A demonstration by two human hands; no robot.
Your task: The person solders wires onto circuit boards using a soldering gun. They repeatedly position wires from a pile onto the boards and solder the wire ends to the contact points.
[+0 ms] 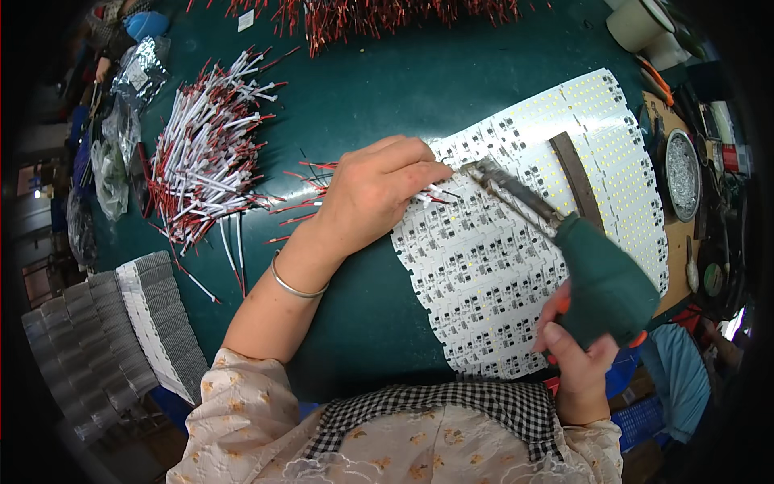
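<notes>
My right hand (574,355) is wrapped round the grip of a green soldering gun (605,274), partly smeared by motion. The gun's tip reaches left over a white LED circuit board sheet (484,266), close to the fingertips of my left hand (375,189). That hand is closed on several short wires with white sleeves and red ends (435,196), which stick out on both sides of the fingers. Its fingertips hover at or touch the sheet's upper left edge; which of the two I cannot tell. A dark flat bar (576,181) lies across the sheet.
A heap of white and red wires (210,153) lies at the left, and more red wires (347,20) at the far edge. Stacked board sheets (153,323) stand at the lower left. A metal bowl (682,176) and a white pot (639,24) are at the right.
</notes>
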